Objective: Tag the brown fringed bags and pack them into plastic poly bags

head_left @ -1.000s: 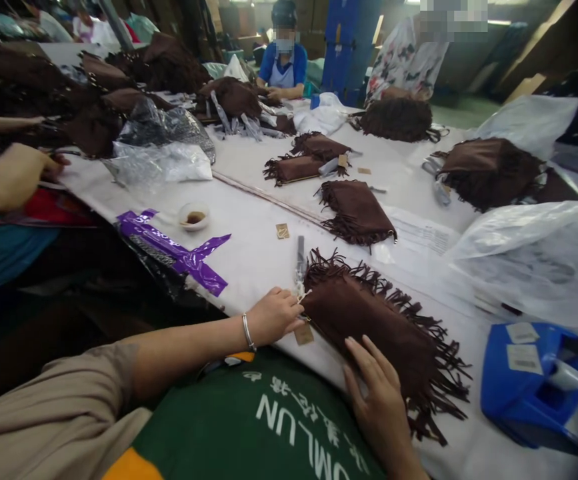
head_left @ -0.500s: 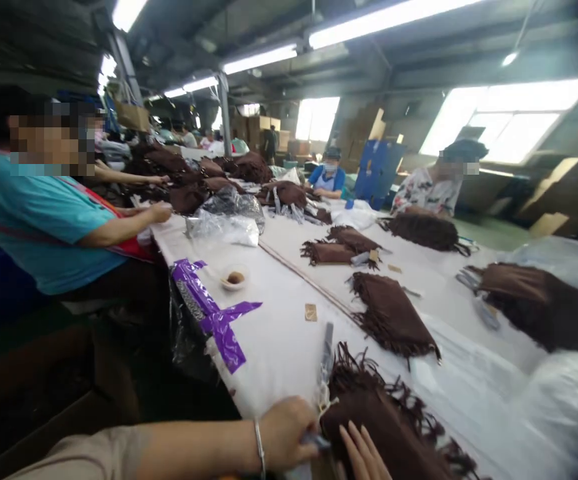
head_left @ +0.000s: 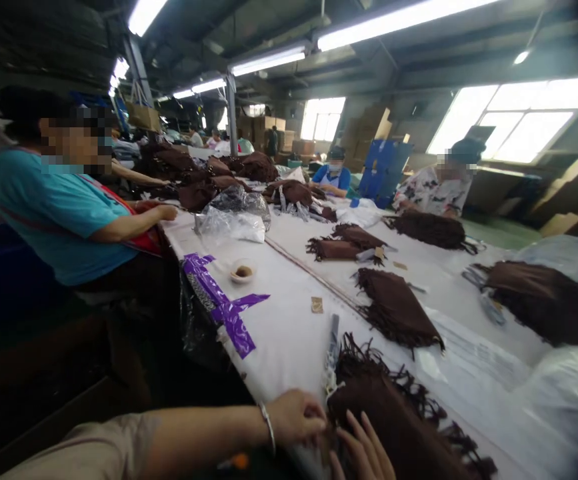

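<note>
At the table's near edge lies a folded dark brown scarf [head_left: 393, 420] with fringe along its edges. My right hand [head_left: 363, 447] rests on its near left end, fingers stretched out and open. Just left of the scarf is my left hand [head_left: 296, 417], with a bracelet at the wrist. Its thumb and fingers are closed in a pinch by the scarf's edge; a small brownish piece shows between my hands, too blurred to name. A grey strip [head_left: 333, 340] with pale string lies beside the fringe.
Purple tape [head_left: 236, 327] marks the left edge of the white table [head_left: 289, 333]. A small bowl [head_left: 243, 271], a tan card [head_left: 317, 305], more brown scarves [head_left: 399, 307] and plastic bags [head_left: 233, 223] lie further off. Several co-workers stand around, one in turquoise [head_left: 59, 207] at left.
The grey piece seen in my left hand before no longer shows there. My left hand has shifted slightly right and up, and the whole view has moved a little.
</note>
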Action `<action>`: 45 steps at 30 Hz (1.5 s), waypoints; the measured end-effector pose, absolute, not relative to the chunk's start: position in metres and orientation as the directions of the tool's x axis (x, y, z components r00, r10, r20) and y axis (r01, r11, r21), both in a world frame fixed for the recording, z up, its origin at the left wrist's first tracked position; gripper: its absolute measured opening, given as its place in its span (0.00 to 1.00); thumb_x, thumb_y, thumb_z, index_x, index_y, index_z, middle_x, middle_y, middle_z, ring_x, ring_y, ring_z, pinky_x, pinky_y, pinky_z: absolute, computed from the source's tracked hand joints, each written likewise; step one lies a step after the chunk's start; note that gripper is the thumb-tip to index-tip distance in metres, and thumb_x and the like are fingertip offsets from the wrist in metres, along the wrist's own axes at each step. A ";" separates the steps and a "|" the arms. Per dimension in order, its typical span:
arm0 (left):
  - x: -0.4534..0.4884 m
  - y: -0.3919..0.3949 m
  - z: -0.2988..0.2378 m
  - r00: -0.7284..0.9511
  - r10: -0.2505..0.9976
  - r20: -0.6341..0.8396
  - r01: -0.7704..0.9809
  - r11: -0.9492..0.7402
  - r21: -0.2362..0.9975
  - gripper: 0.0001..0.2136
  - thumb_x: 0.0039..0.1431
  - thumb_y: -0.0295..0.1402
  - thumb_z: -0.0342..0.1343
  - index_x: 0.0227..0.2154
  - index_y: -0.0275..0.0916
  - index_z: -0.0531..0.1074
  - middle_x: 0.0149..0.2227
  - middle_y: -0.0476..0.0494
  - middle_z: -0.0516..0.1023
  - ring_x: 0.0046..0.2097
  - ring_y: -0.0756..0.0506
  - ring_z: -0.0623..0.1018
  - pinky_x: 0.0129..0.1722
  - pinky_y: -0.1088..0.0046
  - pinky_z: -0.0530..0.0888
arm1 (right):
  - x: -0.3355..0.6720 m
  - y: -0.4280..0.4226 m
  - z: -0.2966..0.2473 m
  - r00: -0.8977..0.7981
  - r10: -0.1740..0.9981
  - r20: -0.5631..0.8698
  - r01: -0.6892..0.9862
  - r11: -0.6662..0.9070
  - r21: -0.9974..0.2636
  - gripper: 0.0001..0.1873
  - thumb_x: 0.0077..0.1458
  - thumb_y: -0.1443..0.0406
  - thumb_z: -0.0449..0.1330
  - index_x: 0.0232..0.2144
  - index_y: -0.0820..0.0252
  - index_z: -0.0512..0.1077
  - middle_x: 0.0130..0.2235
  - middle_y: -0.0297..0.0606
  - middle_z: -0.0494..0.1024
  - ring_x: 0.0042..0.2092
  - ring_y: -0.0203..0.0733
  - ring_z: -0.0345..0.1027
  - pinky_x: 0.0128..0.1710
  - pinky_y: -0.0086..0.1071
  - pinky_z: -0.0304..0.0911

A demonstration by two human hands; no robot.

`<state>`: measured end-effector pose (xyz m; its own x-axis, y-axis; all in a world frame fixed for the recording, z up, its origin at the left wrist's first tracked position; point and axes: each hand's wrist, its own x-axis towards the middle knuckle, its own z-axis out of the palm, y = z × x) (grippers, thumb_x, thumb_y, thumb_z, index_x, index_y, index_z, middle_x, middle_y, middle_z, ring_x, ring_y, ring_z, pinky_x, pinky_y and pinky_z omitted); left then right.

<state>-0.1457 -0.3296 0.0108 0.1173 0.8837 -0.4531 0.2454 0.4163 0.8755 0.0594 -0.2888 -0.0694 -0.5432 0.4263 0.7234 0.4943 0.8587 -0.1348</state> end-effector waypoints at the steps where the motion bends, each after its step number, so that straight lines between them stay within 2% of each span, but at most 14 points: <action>1: -0.149 -0.328 0.014 0.083 0.899 -0.430 0.259 0.397 0.881 0.16 0.51 0.39 0.55 0.40 0.34 0.71 0.25 0.49 0.73 0.21 0.51 0.69 0.23 0.77 0.67 | 0.060 -0.298 -0.058 -0.554 0.496 0.668 0.530 0.830 -0.177 0.21 0.51 0.57 0.62 0.47 0.56 0.70 0.52 0.41 0.73 0.55 0.54 0.63 0.50 0.43 0.61; 3: -0.156 -0.321 0.015 0.050 0.922 -0.383 0.342 0.345 0.874 0.18 0.51 0.38 0.55 0.43 0.34 0.68 0.27 0.49 0.73 0.20 0.52 0.69 0.21 0.78 0.65 | 0.060 -0.312 -0.038 -0.511 0.663 0.547 0.626 0.723 -0.292 0.25 0.57 0.59 0.56 0.55 0.60 0.63 0.56 0.44 0.68 0.59 0.53 0.57 0.56 0.46 0.56; 6: -0.158 -0.308 0.008 0.099 0.907 -0.409 0.418 0.335 0.844 0.18 0.53 0.37 0.54 0.46 0.36 0.67 0.25 0.52 0.72 0.18 0.53 0.68 0.19 0.79 0.63 | 0.057 -0.320 -0.024 -0.443 0.768 0.462 0.684 0.623 -0.380 0.21 0.61 0.64 0.50 0.57 0.57 0.61 0.54 0.42 0.69 0.58 0.48 0.58 0.56 0.45 0.55; 10: -0.147 -0.297 0.003 0.164 0.890 -0.426 0.455 0.315 0.833 0.18 0.53 0.37 0.55 0.46 0.37 0.69 0.21 0.54 0.70 0.17 0.53 0.67 0.18 0.80 0.61 | 0.061 -0.319 -0.022 -0.418 0.812 0.408 0.700 0.574 -0.426 0.20 0.60 0.66 0.52 0.54 0.54 0.64 0.47 0.41 0.72 0.51 0.46 0.61 0.53 0.43 0.58; 14: -0.145 -0.292 0.003 0.157 0.900 -0.408 0.432 0.309 0.847 0.11 0.51 0.36 0.56 0.35 0.35 0.73 0.17 0.54 0.67 0.17 0.53 0.65 0.18 0.79 0.60 | 0.064 -0.317 -0.021 -0.421 0.825 0.376 0.690 0.561 -0.458 0.18 0.60 0.68 0.52 0.53 0.54 0.66 0.42 0.39 0.73 0.46 0.44 0.63 0.50 0.42 0.59; 17: -0.156 -0.292 0.006 0.155 0.903 -0.402 0.412 0.311 0.857 0.08 0.48 0.35 0.58 0.28 0.34 0.73 0.21 0.52 0.70 0.22 0.53 0.68 0.23 0.79 0.63 | 0.066 -0.318 -0.021 -0.430 0.828 0.361 0.674 0.560 -0.481 0.18 0.60 0.68 0.52 0.52 0.53 0.67 0.41 0.38 0.73 0.45 0.44 0.62 0.49 0.41 0.59; 21: -0.169 -0.295 0.018 0.197 0.880 -0.432 0.129 0.414 0.901 0.16 0.45 0.42 0.62 0.29 0.32 0.73 0.26 0.47 0.75 0.29 0.49 0.73 0.30 0.76 0.68 | 0.067 -0.319 -0.021 -0.420 0.847 0.326 0.655 0.531 -0.538 0.17 0.60 0.66 0.52 0.51 0.52 0.68 0.41 0.37 0.73 0.45 0.43 0.62 0.50 0.41 0.58; 24: -0.165 -0.294 0.031 0.261 0.853 -0.451 -0.115 0.492 0.863 0.20 0.43 0.45 0.65 0.30 0.31 0.73 0.32 0.40 0.78 0.34 0.47 0.76 0.33 0.75 0.69 | 0.068 -0.318 -0.014 -0.381 0.885 0.268 0.624 0.459 -0.632 0.20 0.59 0.60 0.56 0.54 0.52 0.65 0.44 0.38 0.73 0.47 0.44 0.62 0.51 0.41 0.58; 28: -0.141 -0.284 0.042 0.277 0.855 -0.438 -0.167 0.492 0.855 0.21 0.41 0.46 0.66 0.30 0.31 0.73 0.32 0.39 0.78 0.33 0.47 0.76 0.32 0.74 0.68 | 0.062 -0.314 0.007 -0.288 0.949 0.131 0.518 0.270 -0.812 0.18 0.59 0.54 0.53 0.48 0.53 0.69 0.48 0.39 0.72 0.50 0.45 0.62 0.53 0.40 0.57; 31: -0.120 -0.275 0.040 0.204 0.890 -0.407 -0.107 0.433 0.895 0.22 0.39 0.47 0.66 0.30 0.31 0.75 0.30 0.42 0.78 0.31 0.48 0.75 0.31 0.74 0.68 | 0.052 -0.308 0.024 -0.286 0.958 0.027 0.472 0.165 -0.866 0.15 0.56 0.53 0.56 0.39 0.55 0.73 0.46 0.38 0.73 0.50 0.45 0.63 0.52 0.39 0.57; 35: -0.105 -0.269 0.030 0.150 0.935 -0.323 -0.006 0.327 0.945 0.21 0.41 0.47 0.66 0.29 0.32 0.77 0.30 0.44 0.77 0.33 0.48 0.74 0.32 0.76 0.68 | 0.044 -0.301 0.035 -0.286 0.950 -0.123 0.410 0.006 -0.912 0.16 0.53 0.52 0.59 0.38 0.57 0.74 0.43 0.37 0.76 0.46 0.45 0.67 0.48 0.36 0.59; 39: -0.116 -0.263 0.032 0.185 0.942 -0.279 0.043 0.275 0.960 0.23 0.54 0.50 0.54 0.34 0.30 0.77 0.29 0.43 0.77 0.31 0.48 0.74 0.32 0.75 0.70 | 0.058 -0.290 0.034 -0.228 0.947 -0.226 0.356 -0.135 -0.925 0.22 0.52 0.50 0.57 0.40 0.59 0.73 0.39 0.39 0.78 0.42 0.47 0.70 0.44 0.37 0.62; 42: -0.140 -0.249 0.041 0.119 0.982 -0.148 0.312 0.105 0.944 0.23 0.63 0.46 0.43 0.35 0.31 0.76 0.30 0.42 0.77 0.32 0.48 0.75 0.35 0.73 0.71 | 0.078 -0.276 0.033 -0.076 0.995 -0.068 0.560 -0.014 -0.829 0.22 0.54 0.51 0.55 0.41 0.61 0.72 0.41 0.43 0.77 0.44 0.50 0.69 0.46 0.42 0.62; 45: -0.165 -0.226 0.040 0.131 0.983 0.129 0.728 -0.184 0.660 0.12 0.60 0.31 0.48 0.41 0.36 0.74 0.42 0.40 0.76 0.46 0.44 0.73 0.51 0.66 0.66 | 0.084 -0.269 0.032 -0.046 0.954 0.297 0.834 0.200 -0.514 0.26 0.56 0.53 0.53 0.50 0.64 0.67 0.54 0.52 0.69 0.57 0.57 0.57 0.56 0.50 0.51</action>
<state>-0.1646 -0.2256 0.0403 0.1310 0.9829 0.1294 0.7285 -0.1839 0.6599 0.0843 -0.2691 0.0320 -0.0459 0.9537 0.2974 0.8342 0.2004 -0.5137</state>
